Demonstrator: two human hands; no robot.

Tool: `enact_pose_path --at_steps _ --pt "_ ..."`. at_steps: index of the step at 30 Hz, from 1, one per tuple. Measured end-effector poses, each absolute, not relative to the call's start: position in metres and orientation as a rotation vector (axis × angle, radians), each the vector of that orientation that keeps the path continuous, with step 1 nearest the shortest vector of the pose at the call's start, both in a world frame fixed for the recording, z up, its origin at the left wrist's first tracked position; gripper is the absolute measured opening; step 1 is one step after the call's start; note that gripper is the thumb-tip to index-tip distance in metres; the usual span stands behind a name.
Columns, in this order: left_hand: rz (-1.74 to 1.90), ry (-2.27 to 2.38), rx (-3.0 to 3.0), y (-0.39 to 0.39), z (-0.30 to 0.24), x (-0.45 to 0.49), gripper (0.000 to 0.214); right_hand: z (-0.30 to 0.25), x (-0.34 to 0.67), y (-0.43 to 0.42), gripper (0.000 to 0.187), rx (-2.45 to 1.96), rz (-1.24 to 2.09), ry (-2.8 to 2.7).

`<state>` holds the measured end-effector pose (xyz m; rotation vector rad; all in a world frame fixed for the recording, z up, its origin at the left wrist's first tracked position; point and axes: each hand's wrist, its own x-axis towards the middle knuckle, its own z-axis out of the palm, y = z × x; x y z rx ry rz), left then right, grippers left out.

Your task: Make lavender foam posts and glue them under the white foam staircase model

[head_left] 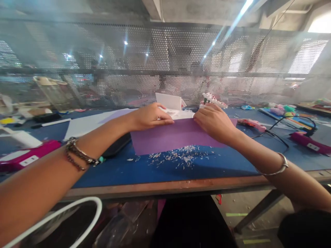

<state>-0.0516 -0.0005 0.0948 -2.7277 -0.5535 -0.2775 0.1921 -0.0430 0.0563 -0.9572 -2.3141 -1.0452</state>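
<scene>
A purple sheet of paper [173, 137] lies flat on the blue table top [160, 170]. My left hand [150, 116] rests on its far edge with fingers curled and pressed down on the paper. My right hand [214, 123] presses the same far edge a little to the right, fingers closed over it. Just behind both hands stands a white folded card [169, 101] with crumpled white material [178, 113] at its foot. A small white and red decorated piece [213, 100] sits behind my right hand.
White paper scraps [181, 155] are scattered near the front edge. A pink glue gun [252, 124] with a black cable [276, 136] lies right. Pink tools [28, 158] [310, 143], white sheets [88, 125] and a perforated metal screen [165, 62] surround the work area.
</scene>
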Motion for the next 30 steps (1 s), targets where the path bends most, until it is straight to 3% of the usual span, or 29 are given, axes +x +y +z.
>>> enact_pose_path --at_steps 3,14,30 --pt "-0.368 -0.541 -2.521 -0.001 0.093 -0.046 0.043 0.057 0.188 -0.033 0.027 -0.967 -1.034 -2.328" --pt "-0.394 -0.487 -2.17 -0.014 0.075 -0.01 0.03 0.062 0.175 -0.037 0.03 -0.98 -0.496 -2.402" --pt "-0.307 -0.423 -2.017 -0.015 0.074 -0.032 0.03 0.06 0.18 -0.033 0.031 -0.98 -0.504 -2.397"
